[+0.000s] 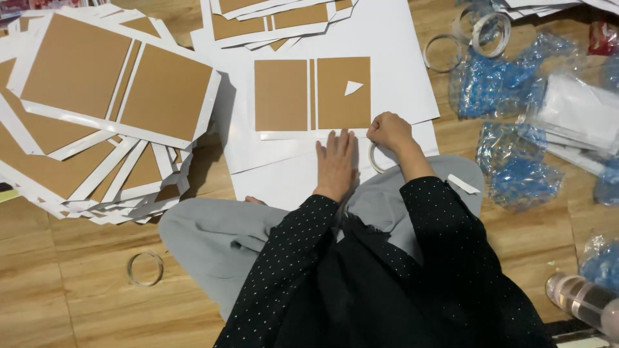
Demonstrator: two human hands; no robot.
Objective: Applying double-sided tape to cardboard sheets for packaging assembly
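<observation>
A white sheet (335,103) carrying brown card panels (312,94) is being pressed flat on the wooden floor by the left hand (336,164), its fingers stretched open along the near edge. A tape ring (374,158) is being gripped by the right hand (389,131), fingers curled shut, just beside the left. A stack of finished covers (97,109) is lying toward the floor's far left.

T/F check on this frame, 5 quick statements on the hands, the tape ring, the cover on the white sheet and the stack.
1. The left hand lies flat on the white sheet. True.
2. The right hand holds scissors. False: it is closed at the sheet's lower edge, with a tape ring beside it.
3. The brown cover has three panels. True.
4. The stack of covers lies to the person's right. False: it lies to the left.
5. A white triangle lies on the cover's right panel. True.
</observation>
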